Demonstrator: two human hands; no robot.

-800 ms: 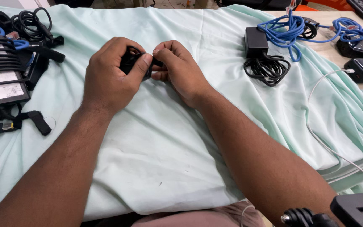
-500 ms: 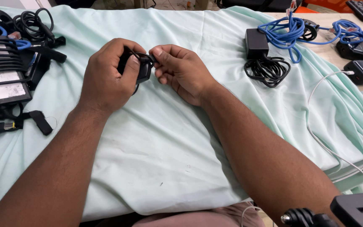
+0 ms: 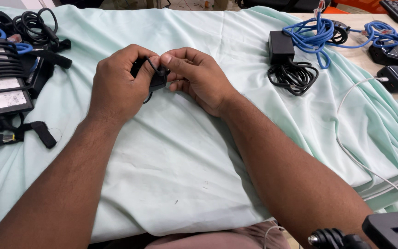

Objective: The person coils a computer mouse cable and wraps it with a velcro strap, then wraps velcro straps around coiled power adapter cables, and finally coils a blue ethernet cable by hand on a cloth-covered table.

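The left hand (image 3: 118,85) is curled tight around a small black cable bundle (image 3: 155,78), held just above the pale green cloth (image 3: 171,175) on the bench. The right hand (image 3: 199,78) pinches a loop of the same cable between thumb and forefinger, its other fingers bent. Both forearms reach forward, with the hands meeting at the centre.

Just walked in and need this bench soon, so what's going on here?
A person sits at a table draped in a pale green cloth. The left hand grips a small black adapter, and the right hand pinches its thin black cord looped over it. Wound black power bricks lie at the left; another black adapter with coiled cord and blue cables lie at the right.
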